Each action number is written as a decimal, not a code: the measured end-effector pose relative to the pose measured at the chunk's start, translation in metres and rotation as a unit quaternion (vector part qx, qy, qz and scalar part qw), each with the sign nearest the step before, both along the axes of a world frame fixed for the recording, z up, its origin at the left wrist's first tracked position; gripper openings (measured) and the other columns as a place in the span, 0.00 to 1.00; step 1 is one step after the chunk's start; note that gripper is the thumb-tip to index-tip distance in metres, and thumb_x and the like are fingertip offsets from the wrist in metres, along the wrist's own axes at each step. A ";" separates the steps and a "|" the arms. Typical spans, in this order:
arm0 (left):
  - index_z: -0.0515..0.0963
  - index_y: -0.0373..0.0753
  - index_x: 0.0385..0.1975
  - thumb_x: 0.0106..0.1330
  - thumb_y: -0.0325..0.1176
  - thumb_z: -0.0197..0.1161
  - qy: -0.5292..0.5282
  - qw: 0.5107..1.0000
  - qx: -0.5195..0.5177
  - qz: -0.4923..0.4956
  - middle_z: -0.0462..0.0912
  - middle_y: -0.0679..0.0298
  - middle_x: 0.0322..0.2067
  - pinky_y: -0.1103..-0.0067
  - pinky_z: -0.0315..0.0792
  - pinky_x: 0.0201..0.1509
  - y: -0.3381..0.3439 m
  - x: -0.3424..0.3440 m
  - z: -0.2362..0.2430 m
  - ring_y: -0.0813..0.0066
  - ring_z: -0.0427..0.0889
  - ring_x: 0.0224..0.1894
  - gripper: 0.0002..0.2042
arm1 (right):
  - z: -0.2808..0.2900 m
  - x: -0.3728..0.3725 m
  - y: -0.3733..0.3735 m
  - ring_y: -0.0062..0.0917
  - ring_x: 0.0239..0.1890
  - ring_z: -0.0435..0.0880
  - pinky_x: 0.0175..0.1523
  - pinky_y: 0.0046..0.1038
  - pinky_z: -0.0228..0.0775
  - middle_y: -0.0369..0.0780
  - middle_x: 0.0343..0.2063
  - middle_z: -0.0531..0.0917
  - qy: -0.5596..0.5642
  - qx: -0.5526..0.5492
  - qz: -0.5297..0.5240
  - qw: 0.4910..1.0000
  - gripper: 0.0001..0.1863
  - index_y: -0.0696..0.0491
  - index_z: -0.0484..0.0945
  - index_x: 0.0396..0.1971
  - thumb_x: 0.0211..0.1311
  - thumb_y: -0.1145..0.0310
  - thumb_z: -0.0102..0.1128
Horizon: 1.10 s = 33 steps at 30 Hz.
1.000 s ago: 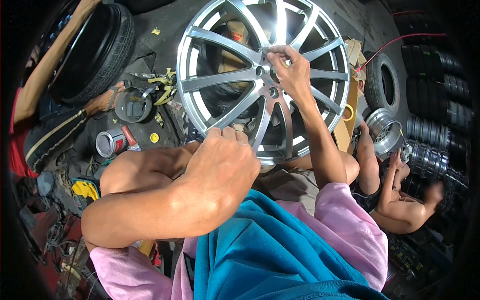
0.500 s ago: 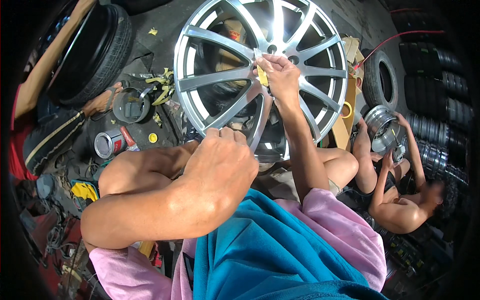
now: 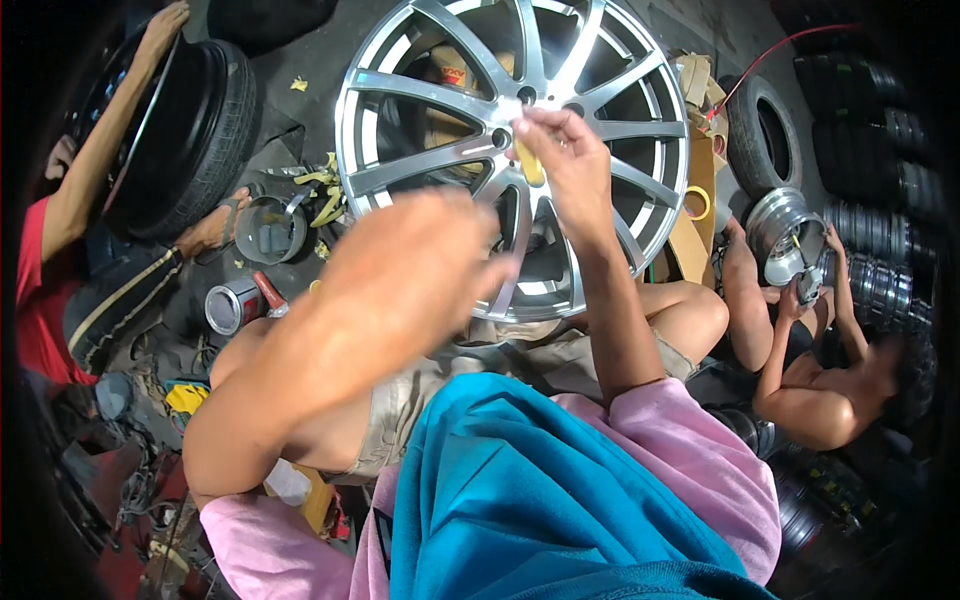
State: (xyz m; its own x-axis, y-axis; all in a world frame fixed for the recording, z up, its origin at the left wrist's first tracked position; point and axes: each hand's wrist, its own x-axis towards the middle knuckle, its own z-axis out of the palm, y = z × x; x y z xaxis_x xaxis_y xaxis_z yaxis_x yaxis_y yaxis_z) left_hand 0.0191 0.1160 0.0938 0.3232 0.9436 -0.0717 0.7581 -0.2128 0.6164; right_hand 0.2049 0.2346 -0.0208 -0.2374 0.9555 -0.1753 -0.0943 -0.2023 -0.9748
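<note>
A large silver multi-spoke alloy wheel (image 3: pixel 428 182) is in front of me, its hub near the top centre of the view. Over the hub, my right hand (image 3: pixel 575 165) pinches a short strip of yellow masking tape (image 3: pixel 530 163) between thumb and fingers. My left hand (image 3: pixel 410 265) is nearer to me, above the lower left part of the rim. Motion smears its fingers, so their pose and anything in them cannot be made out.
Left, a person's arm (image 3: pixel 95 150) is on a tyre (image 3: pixel 215 140). A metal tin (image 3: pixel 234 306), a round container (image 3: pixel 270 230) and crumpled tape scraps (image 3: pixel 328 190) lie nearby. Right are a tape roll (image 3: pixel 697 205), a tyre (image 3: pixel 762 140) and another person (image 3: pixel 815 395) handling a rim (image 3: pixel 790 225).
My left hand has moved left and blurred, away from its fist by the wheel's lower edge. My right hand still holds the tape, now tilted differently. The whole view has shifted slightly.
</note>
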 end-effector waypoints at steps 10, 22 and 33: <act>0.86 0.35 0.35 0.75 0.36 0.69 -0.267 0.935 -0.215 0.085 0.83 0.72 0.26 0.86 0.73 0.32 0.047 -0.022 -0.013 0.91 0.77 0.28 0.11 | 0.030 0.024 -0.056 0.21 0.37 0.89 0.43 0.21 0.82 0.41 0.39 0.90 0.097 -0.020 0.152 0.983 0.15 0.63 0.83 0.51 0.69 0.73 0.73; 0.87 0.30 0.48 0.77 0.34 0.64 -0.150 0.977 -0.061 0.138 0.90 0.60 0.37 0.81 0.75 0.28 0.072 -0.025 -0.031 0.82 0.78 0.23 0.12 | -0.026 0.004 -0.016 0.14 0.22 0.82 0.24 0.15 0.68 0.36 0.32 0.88 -0.014 -0.003 0.012 1.000 0.23 0.62 0.82 0.56 0.69 0.62 0.74; 0.76 0.30 0.63 0.77 0.31 0.57 -0.003 0.999 -0.035 -0.021 0.86 0.46 0.54 0.59 0.77 0.57 0.084 -0.007 -0.069 0.41 0.85 0.53 0.19 | -0.047 -0.021 -0.011 0.16 0.24 0.85 0.26 0.22 0.74 0.37 0.27 0.88 -0.019 0.018 -0.050 0.998 0.19 0.59 0.84 0.59 0.70 0.72 0.70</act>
State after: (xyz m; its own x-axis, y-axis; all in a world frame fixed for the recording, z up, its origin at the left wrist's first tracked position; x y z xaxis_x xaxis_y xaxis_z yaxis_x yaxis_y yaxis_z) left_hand 0.0118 0.1995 0.0252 0.3622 0.9222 -0.1352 0.7458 -0.1997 0.6355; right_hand 0.1835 0.2239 -0.0676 -0.1349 0.9797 -0.1482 -0.0758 -0.1593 -0.9843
